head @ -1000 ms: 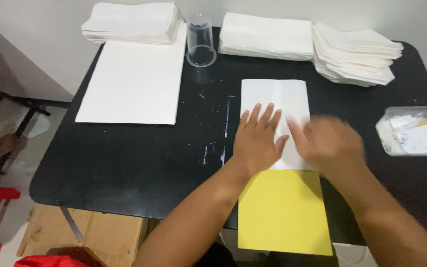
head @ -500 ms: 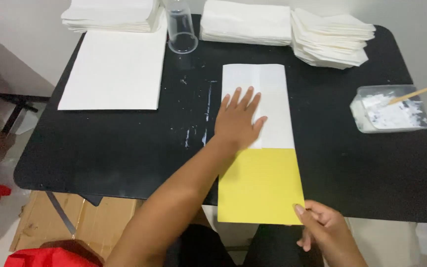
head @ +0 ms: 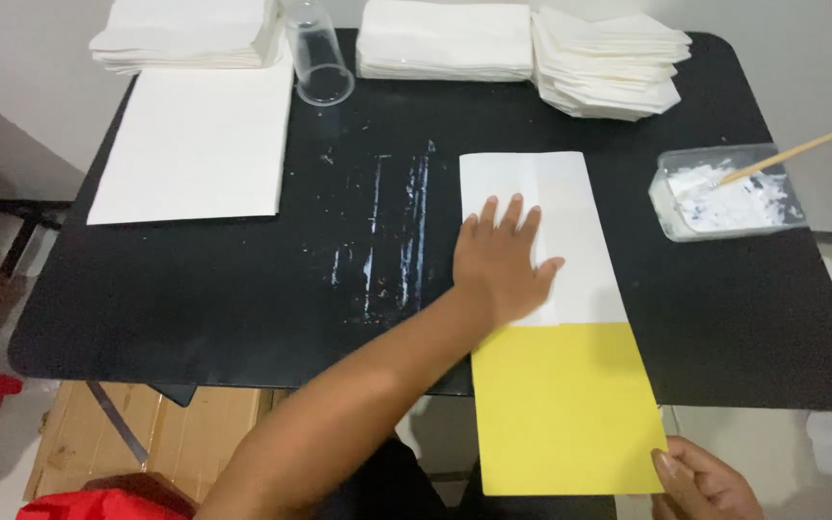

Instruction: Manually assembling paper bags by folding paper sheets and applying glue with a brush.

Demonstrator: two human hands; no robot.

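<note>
Hands on a yellow and white sheet point(head: 565, 404) at the bench point(head: 243, 289) front.
Left hand point(head: 501, 265) presses flat, fingers spread, on its white part; right hand point(head: 705, 481) pinches the yellow corner.

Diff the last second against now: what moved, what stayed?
The right hand left the white folded sheet and dropped to the near right corner of the yellow sheet, fingertips on it. The left hand stayed flat on the white sheet; the stacks, cup and paste tub stayed put.
</note>
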